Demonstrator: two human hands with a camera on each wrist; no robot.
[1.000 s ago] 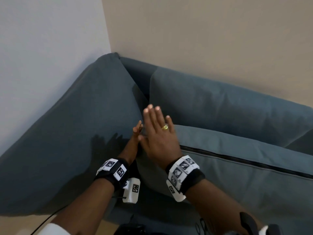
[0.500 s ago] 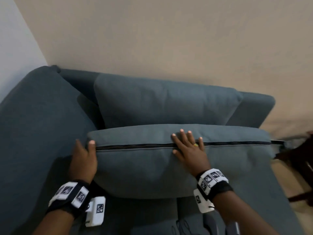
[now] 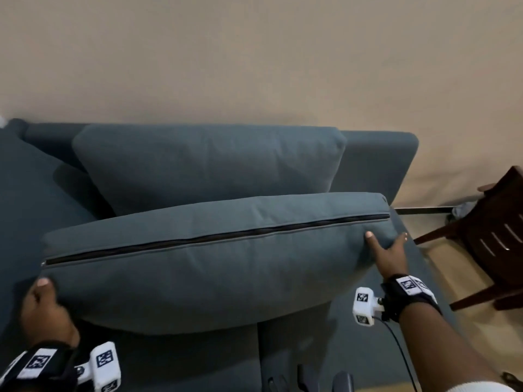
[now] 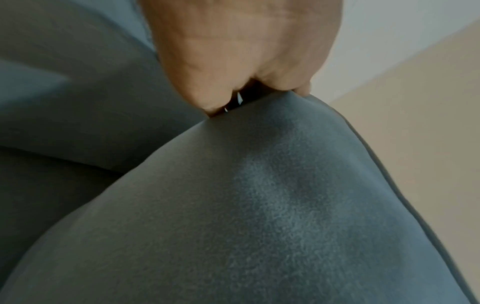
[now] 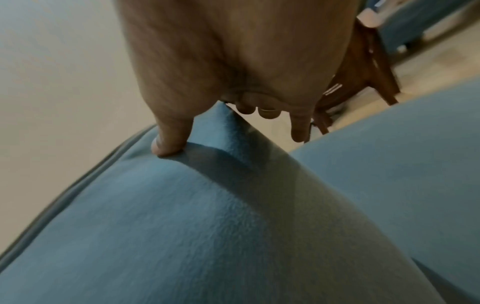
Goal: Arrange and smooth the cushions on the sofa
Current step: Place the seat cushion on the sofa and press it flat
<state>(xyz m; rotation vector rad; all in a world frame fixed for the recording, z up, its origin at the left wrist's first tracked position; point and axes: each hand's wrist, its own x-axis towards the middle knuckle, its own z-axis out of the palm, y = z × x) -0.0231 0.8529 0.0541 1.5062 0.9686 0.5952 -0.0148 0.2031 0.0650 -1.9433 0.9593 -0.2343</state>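
A long blue-grey seat cushion (image 3: 212,278) with a dark zipper along its upper edge stands on edge on the sofa (image 3: 376,165), tilted, its right end higher. My left hand (image 3: 45,295) grips its left corner, thumb on the front and fingers hidden behind. My right hand (image 3: 386,246) grips the right end. In the right wrist view the thumb (image 5: 168,139) presses the front face of the cushion (image 5: 207,226) and the other fingers curl behind the corner. In the left wrist view my left hand (image 4: 241,61) pinches the cushion (image 4: 259,205) corner. A back cushion (image 3: 209,162) leans against the sofa back behind it.
Another blue-grey cushion (image 3: 28,207) lies at the sofa's left end. A dark wooden chair (image 3: 492,244) stands on the floor close to the sofa's right end. A beige wall (image 3: 254,66) runs directly behind the sofa.
The view has swung right along the sofa. My right hand slid from the middle of the zipper edge to the cushion's right end and took hold. My left hand kept the left corner.
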